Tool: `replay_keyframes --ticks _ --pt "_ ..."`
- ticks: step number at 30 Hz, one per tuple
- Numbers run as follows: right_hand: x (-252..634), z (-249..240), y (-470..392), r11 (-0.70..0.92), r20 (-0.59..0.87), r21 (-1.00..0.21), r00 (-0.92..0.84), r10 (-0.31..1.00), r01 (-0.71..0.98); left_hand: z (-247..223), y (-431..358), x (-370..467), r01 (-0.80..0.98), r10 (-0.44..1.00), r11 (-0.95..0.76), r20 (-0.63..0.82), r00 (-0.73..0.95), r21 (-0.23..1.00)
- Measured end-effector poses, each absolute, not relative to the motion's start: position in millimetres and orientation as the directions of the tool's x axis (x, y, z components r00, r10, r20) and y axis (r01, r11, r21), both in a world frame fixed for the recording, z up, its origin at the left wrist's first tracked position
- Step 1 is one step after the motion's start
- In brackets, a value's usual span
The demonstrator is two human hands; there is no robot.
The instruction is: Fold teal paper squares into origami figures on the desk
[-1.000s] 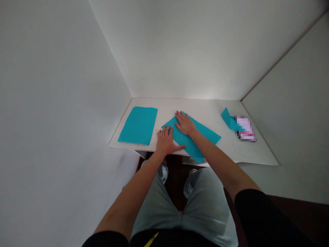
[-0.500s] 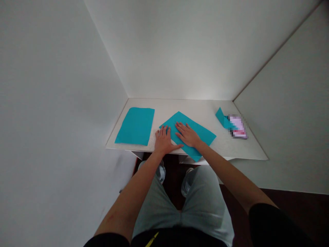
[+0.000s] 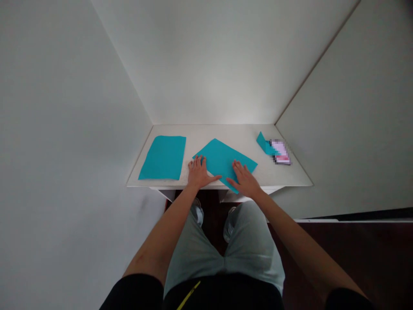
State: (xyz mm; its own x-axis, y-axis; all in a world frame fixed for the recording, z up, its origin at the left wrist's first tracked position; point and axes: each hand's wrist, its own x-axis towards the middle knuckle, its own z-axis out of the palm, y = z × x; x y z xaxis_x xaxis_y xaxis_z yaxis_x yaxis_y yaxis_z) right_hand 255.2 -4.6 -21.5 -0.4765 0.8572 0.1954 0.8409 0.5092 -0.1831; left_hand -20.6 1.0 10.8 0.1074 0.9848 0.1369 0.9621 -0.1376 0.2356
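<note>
Angled sheet (image 3: pixel 221 156): one, blue, mid-counter (image 3: pixel 200 131), near corner jutting past the front edge.
Left hand (image 3: pixel 197 173): unclenched, fingers spread on the sheet's left corner.
Right hand (image 3: pixel 245 181): unclenched, fingers extended on the sheet's right half.
Flat sheet (image 3: pixel 164 158): one, blue, by the left edge.
Folded piece (image 3: pixel 263 144): one, blue, against one blurred object (image 3: pixel 282 151) near the right edge.

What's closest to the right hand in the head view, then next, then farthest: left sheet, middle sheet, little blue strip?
1. Middle sheet: under the right hand.
2. Little blue strip: at the right, farther back on the table.
3. Left sheet: over past the left hand.
</note>
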Motion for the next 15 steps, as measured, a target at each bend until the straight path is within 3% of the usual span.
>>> replay_keyframes --ticks 5,9,13,15 --pt "255.3 -24.9 -37.8 0.657 0.196 -0.172 -0.628 0.753 0.734 8.2 1.9 -20.8 0.958 0.979 -0.144 0.174 0.102 0.250" --pt "280.9 -18.3 -44.5 0.612 0.173 -0.199 -0.588 0.790 0.765 9.4 2.8 -22.8 0.932 0.968 -0.176 0.230 0.105 0.315" --pt "282.1 3.7 -44.6 0.487 0.162 -0.348 -0.460 0.873 0.801 9.0 -2.6 -28.4 0.867 0.932 -0.268 0.340 0.124 0.420" --pt "276.0 22.1 -45.2 0.375 0.174 -0.469 -0.332 0.927 0.800 7.2 -10.1 -30.1 0.813 0.908 -0.271 0.417 0.038 0.515"
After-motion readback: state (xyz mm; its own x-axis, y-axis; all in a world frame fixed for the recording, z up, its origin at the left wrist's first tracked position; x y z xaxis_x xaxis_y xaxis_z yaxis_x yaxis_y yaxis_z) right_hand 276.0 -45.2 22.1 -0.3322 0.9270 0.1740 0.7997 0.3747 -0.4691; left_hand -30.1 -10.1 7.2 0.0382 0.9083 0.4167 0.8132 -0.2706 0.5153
